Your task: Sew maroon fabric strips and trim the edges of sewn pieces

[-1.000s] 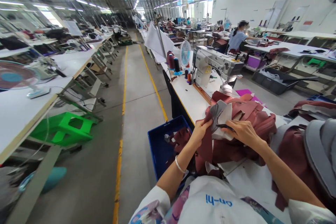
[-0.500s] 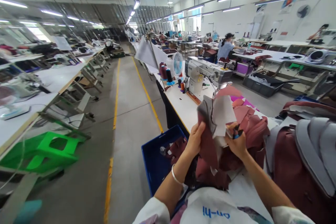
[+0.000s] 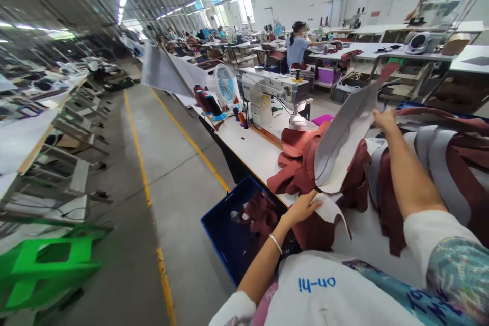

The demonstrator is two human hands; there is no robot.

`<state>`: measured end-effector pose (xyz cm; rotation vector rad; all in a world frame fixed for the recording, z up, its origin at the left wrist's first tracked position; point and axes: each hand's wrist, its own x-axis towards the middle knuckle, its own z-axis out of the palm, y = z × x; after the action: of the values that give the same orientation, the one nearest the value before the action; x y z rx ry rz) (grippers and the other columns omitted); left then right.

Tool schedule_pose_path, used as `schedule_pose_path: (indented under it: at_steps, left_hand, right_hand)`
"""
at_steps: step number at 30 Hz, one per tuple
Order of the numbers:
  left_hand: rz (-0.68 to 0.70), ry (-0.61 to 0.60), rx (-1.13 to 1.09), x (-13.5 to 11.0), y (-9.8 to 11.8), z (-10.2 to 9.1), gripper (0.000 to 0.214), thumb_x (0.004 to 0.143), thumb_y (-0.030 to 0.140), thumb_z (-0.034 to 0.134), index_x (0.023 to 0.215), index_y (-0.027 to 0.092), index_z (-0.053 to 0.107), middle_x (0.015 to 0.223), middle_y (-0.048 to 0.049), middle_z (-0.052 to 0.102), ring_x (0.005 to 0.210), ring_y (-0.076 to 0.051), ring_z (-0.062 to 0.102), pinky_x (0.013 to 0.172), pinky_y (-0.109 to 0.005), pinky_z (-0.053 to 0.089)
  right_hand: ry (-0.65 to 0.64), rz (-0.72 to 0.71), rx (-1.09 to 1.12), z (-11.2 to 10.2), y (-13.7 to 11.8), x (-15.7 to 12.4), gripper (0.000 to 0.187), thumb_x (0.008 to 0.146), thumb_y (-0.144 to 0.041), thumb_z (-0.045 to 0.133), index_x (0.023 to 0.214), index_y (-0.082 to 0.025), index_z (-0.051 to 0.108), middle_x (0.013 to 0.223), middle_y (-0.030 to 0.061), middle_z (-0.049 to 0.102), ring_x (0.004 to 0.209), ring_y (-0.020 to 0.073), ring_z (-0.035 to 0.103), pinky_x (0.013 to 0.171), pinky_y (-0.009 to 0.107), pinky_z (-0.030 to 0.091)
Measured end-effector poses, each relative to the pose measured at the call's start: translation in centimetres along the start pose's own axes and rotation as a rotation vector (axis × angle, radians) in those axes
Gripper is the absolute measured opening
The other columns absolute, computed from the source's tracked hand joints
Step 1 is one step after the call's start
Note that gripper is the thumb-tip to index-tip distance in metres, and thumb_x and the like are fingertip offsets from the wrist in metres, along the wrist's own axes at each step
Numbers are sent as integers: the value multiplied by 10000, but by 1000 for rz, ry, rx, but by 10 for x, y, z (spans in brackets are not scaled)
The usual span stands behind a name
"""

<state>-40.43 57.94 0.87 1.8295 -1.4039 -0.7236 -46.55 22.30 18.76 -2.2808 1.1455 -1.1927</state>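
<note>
At the front of the sewing table, my left hand (image 3: 303,208) is closed on the edge of a small curved fabric piece (image 3: 330,210) with a pale backing. Out to the right, my raised right hand (image 3: 385,121) grips the upper edge of a long maroon fabric panel (image 3: 346,130), its grey-white back facing me. The panel slants upward, its lower end over a heap of maroon fabric pieces (image 3: 301,155). Whether my right hand also has a small tool in it is hidden.
A sewing machine (image 3: 267,91) stands behind the heap, near thread cones (image 3: 214,107) and a small fan (image 3: 224,84). Below left sits a blue crate (image 3: 217,234) with maroon scraps. More cut panels (image 3: 431,163) lie at right. A co-worker (image 3: 297,48) sits farther back.
My hands have moved apart: the right has gone up and right with the long panel, the left slightly down. The view has swung right. The small blue-and-black tool in my right hand no longer shows.
</note>
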Motion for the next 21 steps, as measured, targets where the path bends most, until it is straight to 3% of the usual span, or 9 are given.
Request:
schedule_pose_path:
  at_steps: [3,5,9,11,14,21]
  left_hand:
    - [-10,60,-74,8,-4,-9,278,871,335,554,1097,176,523,1004,-60,651,888,-195,610,773,-279,438]
    - [-5,69,-128,13,-4,-13,355,816,334,625,1112,171,517,1036,-69,651,917,-197,615,790,-277,446]
    - [-35,75,-162,19,4,-20,539,737,347,699,1192,168,472,1080,-89,642,960,-215,626,813,-290,460]
    - [-64,75,-133,18,9,-22,618,720,335,706,1248,174,427,1047,-77,653,935,-220,635,794,-293,462]
    - [-65,40,-90,15,13,-22,644,718,306,693,1271,170,392,917,-39,667,831,-208,638,735,-282,452]
    - [-57,2,-34,12,13,-20,644,726,271,665,1283,158,363,795,-16,649,742,-198,613,635,-253,393]
  right_hand:
    - [-265,88,101,0,20,-55,688,929,-538,91,678,-51,508,564,81,534,395,6,422,442,257,280]
    - [-473,95,198,0,21,-97,646,938,-589,109,685,-122,478,538,30,515,352,1,362,416,222,274]
    - [-1241,245,471,3,7,-170,601,889,-726,214,783,-188,461,532,-55,438,340,33,230,322,176,170]
    - [-1513,315,457,8,4,-191,595,837,-775,309,798,-198,448,529,-81,368,362,35,200,313,162,136]
    - [-1648,329,334,16,6,-200,624,772,-817,400,777,-194,436,529,-96,282,391,30,177,329,152,110]
    - [-1681,247,243,34,-1,-191,672,739,-853,393,769,-184,447,520,-95,263,408,29,171,354,157,113]
